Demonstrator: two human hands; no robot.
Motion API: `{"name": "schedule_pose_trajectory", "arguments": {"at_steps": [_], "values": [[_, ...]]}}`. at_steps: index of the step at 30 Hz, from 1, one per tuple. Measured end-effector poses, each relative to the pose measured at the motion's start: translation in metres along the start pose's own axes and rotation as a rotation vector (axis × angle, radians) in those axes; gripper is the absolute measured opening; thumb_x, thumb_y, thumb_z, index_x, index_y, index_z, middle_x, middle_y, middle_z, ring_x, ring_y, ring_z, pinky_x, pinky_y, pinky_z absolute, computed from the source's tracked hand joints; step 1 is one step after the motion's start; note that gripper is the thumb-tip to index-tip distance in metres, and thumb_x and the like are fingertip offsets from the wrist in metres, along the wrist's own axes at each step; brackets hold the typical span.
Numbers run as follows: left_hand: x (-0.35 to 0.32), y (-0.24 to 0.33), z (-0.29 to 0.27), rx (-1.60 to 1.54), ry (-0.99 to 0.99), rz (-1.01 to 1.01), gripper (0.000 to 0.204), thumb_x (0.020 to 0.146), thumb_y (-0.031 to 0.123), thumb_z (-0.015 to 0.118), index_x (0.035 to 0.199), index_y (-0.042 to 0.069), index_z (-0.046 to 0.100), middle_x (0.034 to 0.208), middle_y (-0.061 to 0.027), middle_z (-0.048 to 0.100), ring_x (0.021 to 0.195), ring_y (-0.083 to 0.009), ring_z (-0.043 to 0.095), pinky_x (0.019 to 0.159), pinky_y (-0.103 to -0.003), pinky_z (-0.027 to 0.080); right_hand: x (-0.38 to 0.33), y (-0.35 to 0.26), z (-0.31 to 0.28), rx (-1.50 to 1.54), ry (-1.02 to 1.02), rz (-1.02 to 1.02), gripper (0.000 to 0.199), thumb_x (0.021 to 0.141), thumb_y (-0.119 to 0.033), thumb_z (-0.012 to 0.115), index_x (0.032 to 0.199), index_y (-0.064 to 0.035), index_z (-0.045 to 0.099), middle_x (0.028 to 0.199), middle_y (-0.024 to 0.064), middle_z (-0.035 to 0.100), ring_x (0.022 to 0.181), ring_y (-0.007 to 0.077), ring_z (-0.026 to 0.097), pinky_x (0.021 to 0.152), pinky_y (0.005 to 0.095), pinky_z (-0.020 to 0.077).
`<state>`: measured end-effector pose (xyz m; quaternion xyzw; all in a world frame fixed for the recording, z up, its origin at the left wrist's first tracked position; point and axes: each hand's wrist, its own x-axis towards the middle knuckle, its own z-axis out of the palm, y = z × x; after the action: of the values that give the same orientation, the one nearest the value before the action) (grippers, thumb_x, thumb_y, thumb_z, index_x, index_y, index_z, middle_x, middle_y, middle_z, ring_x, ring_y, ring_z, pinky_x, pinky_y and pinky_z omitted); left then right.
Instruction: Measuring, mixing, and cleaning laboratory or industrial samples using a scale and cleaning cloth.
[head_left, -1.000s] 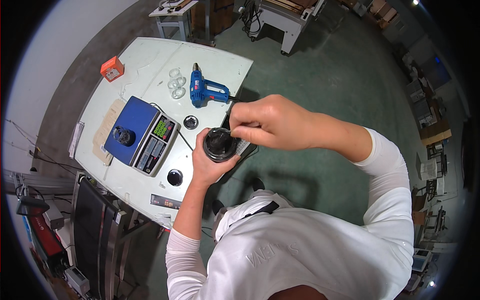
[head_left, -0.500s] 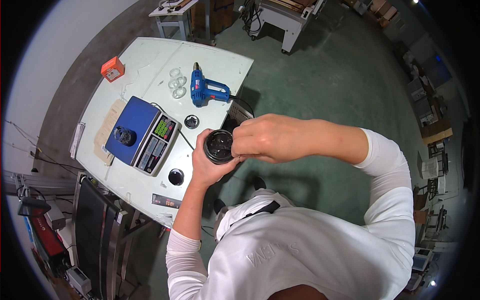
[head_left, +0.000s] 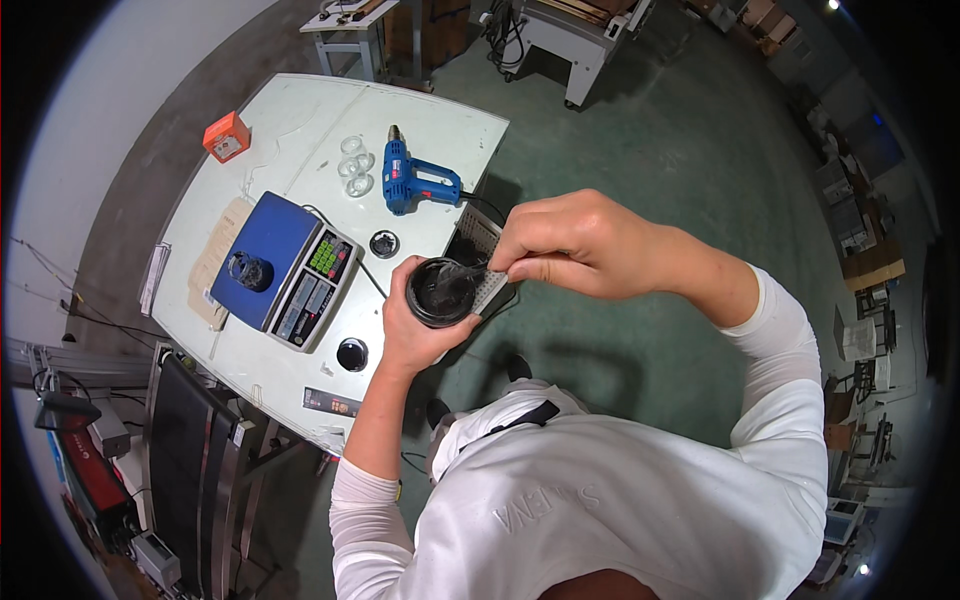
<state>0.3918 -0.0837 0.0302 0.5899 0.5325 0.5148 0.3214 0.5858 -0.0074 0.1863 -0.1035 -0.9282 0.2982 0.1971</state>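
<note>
The left hand (head_left: 415, 335) has its fingers wrapped around a black jar (head_left: 440, 292); the right hand (head_left: 570, 245) has its fingers pinched on something small at the jar's rim. On the bench (head_left: 300, 120), a blue scale (head_left: 285, 268) lies at nine o'clock from the jar and a blue heat gun (head_left: 412, 182) at twelve

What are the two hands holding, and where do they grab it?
The left hand cups a round black jar from below and around its side. The right hand pinches something small over the jar's open top; what it is cannot be told.
</note>
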Motion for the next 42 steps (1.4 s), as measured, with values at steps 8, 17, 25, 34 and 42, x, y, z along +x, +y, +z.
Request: {"name": "schedule_pose_trajectory", "arguments": {"at_steps": [8, 17, 25, 34, 42], "values": [[0.001, 0.003, 0.000, 0.000, 0.000, 0.009, 0.080, 0.052, 0.021, 0.083, 0.116, 0.001, 0.040, 0.098, -0.0140, 0.061, 0.091, -0.0210, 0.061, 0.082, -0.031, 0.047, 0.001, -0.002, 0.001, -0.037, 0.059, -0.014, 0.009, 0.081, -0.003, 0.060, 0.089, -0.0001, 0.061, 0.081, 0.0100, 0.061, 0.069, 0.0234, 0.059, 0.059, 0.0313, 0.0470], [0.001, 0.001, -0.003, 0.052, 0.024, 0.048, 0.080, 0.052, 0.023, 0.082, 0.116, 0.002, 0.040, 0.098, -0.0139, 0.061, 0.091, -0.0216, 0.062, 0.082, -0.032, 0.048, 0.003, -0.008, -0.003, -0.130, 0.098, -0.105, 0.008, 0.080, -0.003, 0.061, 0.088, -0.0006, 0.060, 0.079, 0.0099, 0.061, 0.067, 0.0233, 0.059, 0.058, 0.0310, 0.0468], [0.001, 0.001, 0.000, 0.024, 0.020, 0.046, 0.080, 0.053, 0.022, 0.082, 0.116, 0.002, 0.039, 0.096, -0.0131, 0.062, 0.089, -0.0205, 0.062, 0.081, -0.031, 0.049, 0.004, -0.002, 0.008, -0.194, 0.029, -0.147, 0.010, 0.080, -0.007, 0.063, 0.088, -0.0024, 0.060, 0.080, 0.0086, 0.060, 0.070, 0.0239, 0.058, 0.059, 0.0323, 0.0462], [-0.001, 0.003, 0.001, 0.051, 0.026, 0.041, 0.080, 0.051, 0.021, 0.083, 0.116, 0.003, 0.039, 0.094, -0.0120, 0.063, 0.086, -0.0198, 0.063, 0.078, -0.030, 0.050, 0.006, 0.018, 0.040, -0.372, -0.024, -0.183, 0.013, 0.079, -0.014, 0.064, 0.082, -0.0056, 0.054, 0.072, 0.0054, 0.053, 0.065, 0.0237, 0.053, 0.055, 0.0357, 0.0424], [-0.007, -0.002, -0.002, 0.037, 0.040, 0.030, 0.080, 0.051, 0.020, 0.083, 0.115, 0.002, 0.039, 0.094, -0.0127, 0.062, 0.086, -0.0212, 0.063, 0.078, -0.031, 0.050, 0.009, 0.019, 0.047, 0.282, 0.179, 0.452, 0.012, 0.086, -0.012, 0.053, 0.080, -0.0021, 0.055, 0.062, 0.0039, 0.055, 0.049, 0.0112, 0.049, 0.048, 0.0270, 0.0408]]}}
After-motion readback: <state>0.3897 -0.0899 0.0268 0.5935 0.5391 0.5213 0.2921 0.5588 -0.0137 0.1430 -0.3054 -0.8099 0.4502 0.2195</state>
